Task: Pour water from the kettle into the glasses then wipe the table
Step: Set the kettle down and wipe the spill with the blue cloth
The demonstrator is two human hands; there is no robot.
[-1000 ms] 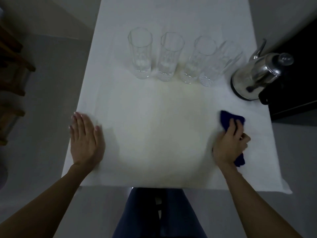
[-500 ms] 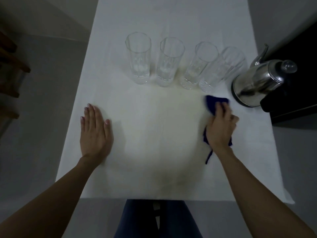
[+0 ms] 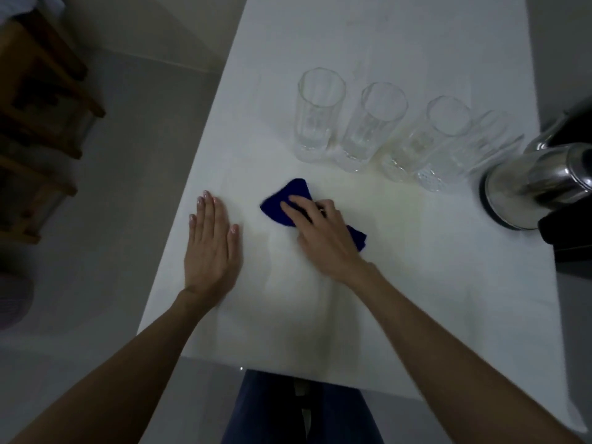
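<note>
Several tall clear glasses (image 3: 320, 113) stand in a row across the white table (image 3: 416, 283), each with a little water at the bottom. A shiny steel kettle (image 3: 535, 184) sits at the right end of the row. My right hand (image 3: 323, 238) presses a dark blue cloth (image 3: 288, 200) flat on the table, in front of the leftmost glasses. My left hand (image 3: 211, 248) lies flat and empty near the left edge, fingers together, a hand's width left of the cloth.
A dark appliance or counter (image 3: 570, 232) stands against the table's right side behind the kettle. Wooden furniture (image 3: 41, 100) is on the floor to the left. My legs in blue jeans (image 3: 288, 411) are at the near edge.
My right hand has swept the blue cloth leftwards across the table, from beside the kettle to in front of the leftmost glasses. The left hand stays flat on the table.
</note>
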